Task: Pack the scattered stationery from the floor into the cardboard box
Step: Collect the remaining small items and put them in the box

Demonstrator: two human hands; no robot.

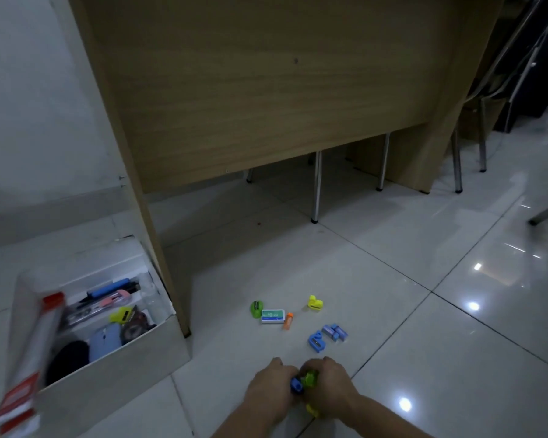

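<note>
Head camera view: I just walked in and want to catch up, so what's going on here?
A person is gathering small stationery off the tiled floor. The left hand grips a blue piece and the right hand a green piece, close together. The cardboard box at the left already holds several items. A green sharpener, staple box, orange piece, yellow sharpener and blue sharpener lie on the floor.

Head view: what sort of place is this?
Probably an office or study room: a wood-laminate desk panel, chrome chair legs behind it, glossy floor tiles. The cardboard box stands beside the desk; the left hand grips a blue piece, the right hand a green piece.
</note>
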